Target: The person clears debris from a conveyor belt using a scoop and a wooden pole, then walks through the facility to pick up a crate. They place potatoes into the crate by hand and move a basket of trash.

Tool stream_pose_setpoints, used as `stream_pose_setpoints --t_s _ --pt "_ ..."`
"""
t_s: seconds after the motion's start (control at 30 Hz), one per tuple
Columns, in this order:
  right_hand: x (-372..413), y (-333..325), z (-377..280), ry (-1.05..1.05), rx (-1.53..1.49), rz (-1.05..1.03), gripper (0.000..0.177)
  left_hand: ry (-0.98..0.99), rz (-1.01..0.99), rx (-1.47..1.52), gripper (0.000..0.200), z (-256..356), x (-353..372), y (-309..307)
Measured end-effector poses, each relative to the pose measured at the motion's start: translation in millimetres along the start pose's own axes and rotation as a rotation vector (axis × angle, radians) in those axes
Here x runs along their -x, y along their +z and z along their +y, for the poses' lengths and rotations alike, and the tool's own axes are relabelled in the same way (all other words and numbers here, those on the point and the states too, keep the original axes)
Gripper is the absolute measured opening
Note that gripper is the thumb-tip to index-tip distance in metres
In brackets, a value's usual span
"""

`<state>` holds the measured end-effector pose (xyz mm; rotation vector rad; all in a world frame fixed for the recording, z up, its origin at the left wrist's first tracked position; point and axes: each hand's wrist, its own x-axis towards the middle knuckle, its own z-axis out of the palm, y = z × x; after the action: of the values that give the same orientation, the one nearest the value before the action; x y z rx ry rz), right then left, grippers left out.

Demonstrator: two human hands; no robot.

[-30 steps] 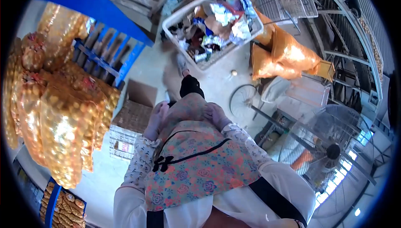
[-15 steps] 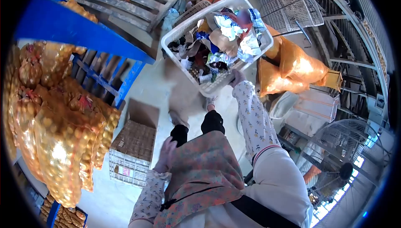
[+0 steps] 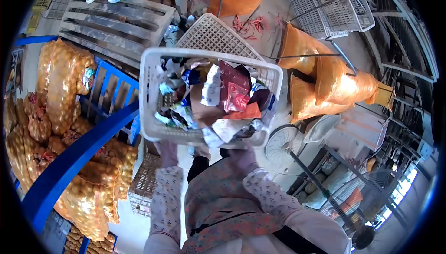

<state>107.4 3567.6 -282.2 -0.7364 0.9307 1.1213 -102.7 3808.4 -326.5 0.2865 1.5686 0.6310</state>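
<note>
The white plastic basket (image 3: 151, 96) was held before the torso, long axis left-to-right, opening upward. The left hand (image 3: 168, 151) and right hand (image 3: 242, 154) clasped its near wall. A blue rail (image 3: 79, 158) ran just beside its left corner; the right side stood open.

A white plastic basket (image 3: 153, 100) — latticed walls, heaped with crumpled wrappers and scraps — raised off the floor.

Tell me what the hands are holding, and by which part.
A white basket of rubbish, held by both: left hand and right hand grip under its near bottom edge, fingers mostly hidden.
</note>
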Motion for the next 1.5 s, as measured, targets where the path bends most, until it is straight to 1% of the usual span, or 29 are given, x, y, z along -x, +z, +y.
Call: stream_pose_setpoints --t_s 0.07,0.1,0.13,0.17,0.23,0.3,0.4,0.47,0.5,0.53,0.57,0.6,0.67,0.73,0.8,0.87,0.9,0.93,1.0,1.07,1.1,1.13,1.17,1.2,1.23,1.27,1.3,1.43,1.5 --pt "-2 -10 -40 0.146 -0.027 0.263 0.025 0.069 0.062 -0.142 0.065 28 -25 28" --pt "-9 -15 -43 0.108 -0.047 0.281 0.025 0.008 0.059 -0.197 0.065 45 -35 45" --pt "-19 -25 -39 0.077 -0.058 0.300 0.024 -0.073 0.026 -0.006 0.068 69 -25 72" --pt "-27 -30 -34 0.054 -0.063 0.317 0.024 0.004 0.035 -0.133 0.066 79 -22 103" --pt "-22 20 -32 0.022 -0.092 0.365 0.024 0.293 -0.353 -0.225 0.051 89 -49 136" --pt "-40 21 -32 0.078 -0.175 0.331 0.024 0.307 -0.399 -0.399 0.041 109 -64 167" --pt "-43 39 -41 0.051 -0.111 0.159 0.025 0.219 -0.484 0.067 0.058 94 -79 176" --pt "-46 39 -46 -0.054 -0.065 0.129 0.025 0.035 -0.373 0.199 0.058 54 -97 142" --pt "-40 58 -47 0.004 -0.155 0.182 0.023 0.082 -0.314 -0.063 0.056 19 -114 119" --pt "-40 56 -42 -0.112 0.237 0.219 0.030 0.134 -0.266 -0.326 0.055 -22 -144 96" --pt "-41 54 -37 -0.209 0.632 0.309 0.037 0.480 -0.272 -0.736 0.052 -67 -184 69" --pt "-43 53 -39 -0.071 0.190 0.367 0.043 0.556 -0.290 -1.151 0.053 -70 -194 60" --pt "-57 37 -29 -0.173 0.402 0.325 0.057 0.467 -0.141 -1.551 0.056 -84 -240 67" --pt "-58 29 -27 -0.144 0.398 0.180 0.072 0.459 -0.155 -1.679 0.059 -85 -303 80" --pt "-55 17 -23 -0.309 0.443 0.172 0.074 0.412 -0.092 -1.503 0.057 -87 -364 96" --pt "-56 18 -26 -0.308 0.567 0.164 0.074 0.513 -0.050 -1.480 0.056 -88 -419 111" --pt "-60 26 -24 -0.292 0.568 0.170 0.073 0.692 -0.103 -1.398 0.052 -119 -477 106" --pt "-63 34 -22 -0.276 0.568 0.177 0.072 0.486 -0.140 -1.402 0.060 -105 -476 120" --pt "-64 45 -21 -0.248 0.588 0.219 0.071 0.332 -0.267 -1.039 0.058 -125 -503 122" --pt "-56 52 -20 -0.230 0.622 0.233 0.073 0.198 -0.165 -0.496 0.048 -141 -446 113" --pt "-55 56 -21 -0.234 0.575 0.234 0.072 0.588 -0.216 -0.686 0.036 -121 -402 97" --pt "-54 59 -23 -0.193 0.467 0.207 0.071 0.566 -0.228 -0.818 0.037 -125 -370 69" --pt "-53 62 -23 -0.140 0.360 0.188 0.071 0.490 -0.300 -0.472 0.039 -127 -329 45" --pt "-56 58 -22 -0.109 0.284 0.189 0.070 0.477 -0.212 -0.716 0.042 -86 -253 42" --pt "-55 35 -22 -0.263 0.337 0.443 0.066 0.522 -0.226 -0.453 0.047 -65 -191 43" --pt "-54 40 -24 -0.237 0.382 0.321 0.063 0.657 -0.157 -0.908 0.052 -9 -122 54" --pt "-56 48 -20 -0.301 0.359 0.345 0.062 0.803 -0.180 -0.997 0.053 18 -81 68" --pt "-62 32 -16 -0.307 0.359 0.225 0.059 1.512 -0.110 -1.260 0.057 92 41 108" --pt "-63 38 -19 -0.294 0.359 0.206 0.055 1.791 -0.310 -1.087 0.058 95 57 167"
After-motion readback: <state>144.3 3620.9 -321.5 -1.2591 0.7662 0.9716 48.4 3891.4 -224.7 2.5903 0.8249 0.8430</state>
